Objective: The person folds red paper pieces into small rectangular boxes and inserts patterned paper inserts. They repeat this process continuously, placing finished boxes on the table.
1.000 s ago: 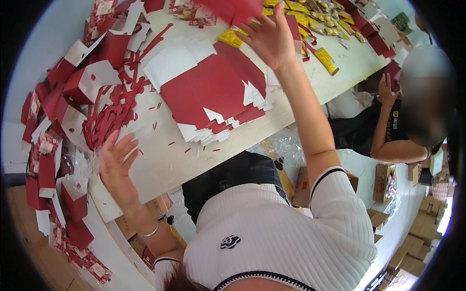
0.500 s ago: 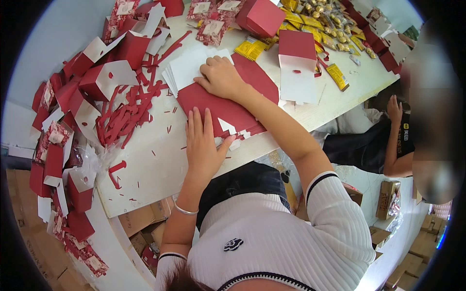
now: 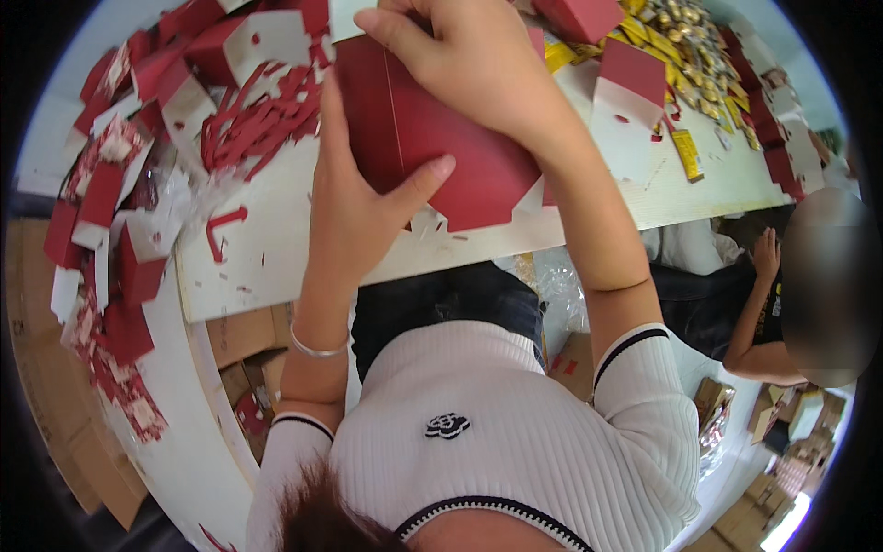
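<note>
A red cardboard sheet (image 3: 418, 138), with a crease line running down it and notched lower corners, is tilted up off the white table (image 3: 276, 276). My left hand (image 3: 354, 202) grips its left side, with the thumb across the red face and the fingers along the edge, partly hidden. At the upper edge, my right hand (image 3: 478, 74) is closed on the same sheet. Its thumb points left, and its other fingers are mostly hidden or cut off by the picture's top. A bit of white card (image 3: 345, 18) shows beyond the sheet's top left.
Red ribbons (image 3: 253, 133) lie left, beside piled red boxes (image 3: 207, 46) and a clear plastic bag (image 3: 175, 193). To the right stand an open red box (image 3: 635, 69), a yellow packet (image 3: 687, 155) and gold-wrapped pieces (image 3: 704, 55). Another person's hand (image 3: 766, 253) is beyond the table edge.
Both hands were lying on the stacked red sheets; now they hold one sheet raised. The right hand has moved up and the left grips the side. The whole view has shifted.
</note>
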Available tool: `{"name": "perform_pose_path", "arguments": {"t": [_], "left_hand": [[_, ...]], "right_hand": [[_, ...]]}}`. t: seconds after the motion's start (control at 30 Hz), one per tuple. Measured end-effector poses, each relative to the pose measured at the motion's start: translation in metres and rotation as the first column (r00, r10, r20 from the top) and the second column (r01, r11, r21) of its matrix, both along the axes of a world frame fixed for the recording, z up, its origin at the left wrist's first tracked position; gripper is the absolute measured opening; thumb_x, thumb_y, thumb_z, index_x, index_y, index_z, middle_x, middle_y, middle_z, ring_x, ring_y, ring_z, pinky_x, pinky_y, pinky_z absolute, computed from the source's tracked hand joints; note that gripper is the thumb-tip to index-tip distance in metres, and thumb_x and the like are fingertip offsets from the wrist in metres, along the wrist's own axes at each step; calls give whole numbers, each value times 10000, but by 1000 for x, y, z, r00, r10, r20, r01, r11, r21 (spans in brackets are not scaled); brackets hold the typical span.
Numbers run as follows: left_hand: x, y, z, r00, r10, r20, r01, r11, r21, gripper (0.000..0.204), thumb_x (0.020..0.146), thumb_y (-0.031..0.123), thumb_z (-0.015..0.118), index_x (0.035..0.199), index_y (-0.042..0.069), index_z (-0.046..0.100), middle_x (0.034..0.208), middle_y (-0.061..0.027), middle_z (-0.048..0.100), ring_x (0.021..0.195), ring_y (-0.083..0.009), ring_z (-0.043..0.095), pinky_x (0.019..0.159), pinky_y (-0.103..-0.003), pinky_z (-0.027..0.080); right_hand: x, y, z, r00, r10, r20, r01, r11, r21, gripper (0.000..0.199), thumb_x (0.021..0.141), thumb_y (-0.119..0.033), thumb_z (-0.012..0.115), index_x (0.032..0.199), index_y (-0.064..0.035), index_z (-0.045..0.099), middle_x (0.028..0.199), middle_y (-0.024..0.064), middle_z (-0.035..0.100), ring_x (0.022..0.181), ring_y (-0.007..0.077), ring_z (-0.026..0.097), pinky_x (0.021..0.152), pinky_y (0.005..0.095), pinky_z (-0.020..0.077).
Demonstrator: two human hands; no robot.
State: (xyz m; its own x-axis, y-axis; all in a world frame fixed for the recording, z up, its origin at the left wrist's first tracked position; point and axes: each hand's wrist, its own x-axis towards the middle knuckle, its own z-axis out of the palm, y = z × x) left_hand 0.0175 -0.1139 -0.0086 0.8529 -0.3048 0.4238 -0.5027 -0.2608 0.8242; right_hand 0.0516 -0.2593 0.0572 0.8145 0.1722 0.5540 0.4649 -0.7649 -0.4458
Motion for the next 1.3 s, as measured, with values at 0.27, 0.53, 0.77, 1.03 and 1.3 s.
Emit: {"name": "perform_pose_path", "arguments": {"t": [0.27, 0.53, 0.77, 1.03, 1.3], "left_hand": [[16, 66, -28, 898, -387, -208, 208, 792, -574, 398, 730, -26, 539, 1122, -6, 476, 1112, -108, 526, 1013, -194, 531, 879, -292, 428], [13, 96, -25, 819, -562, -120, 354, 658, -664, 510, 819, 180, 559, 1252, -17, 374, 1275, -125, 411, 1176, -194, 398, 982, -319, 317], [46, 80, 15, 834, -229, -502, -167, 762, -625, 706, 840, 488, 460, 1363, 84, 211, 1287, -97, 388, 1191, -164, 367, 956, -260, 306], [-6, 51, 36, 997, -66, 41, 76, 695, -715, 673, 781, 93, 560, 1341, 33, 191, 1320, -111, 312, 1125, -167, 414, 888, -292, 407], [-6, 50, 34, 993, -121, 2, 82, 663, -744, 591, 811, 103, 483, 1331, 10, 217, 1298, -122, 350, 1161, -175, 375, 975, -308, 294]], "right_hand": [[-15, -8, 16, 888, 455, 70, -449, 824, 346, 343, 760, -31, 479, 1095, -34, 406, 1048, 221, 383, 1001, 338, 411, 841, 387, 347], [-26, -21, -23, 871, 473, 130, -361, 797, -484, 706, 623, 72, 520, 1293, -98, 375, 1362, 260, 174, 1262, 411, 207, 1024, 427, 218], [-25, -4, -35, 870, 438, 227, -490, 819, 300, 814, 532, -300, 781, 1157, -20, 341, 1128, 137, 460, 1090, 249, 446, 909, 362, 362], [-41, 48, -27, 815, 575, 70, -348, 389, 853, 857, 632, -172, 737, 1298, -55, 211, 1232, 96, 356, 1143, 189, 362, 955, 321, 307], [-40, 58, -24, 914, 375, 154, -320, 432, 843, 545, 673, -3, 469, 1204, -24, 348, 1136, 83, 411, 1058, 174, 397, 930, 297, 303]]}}
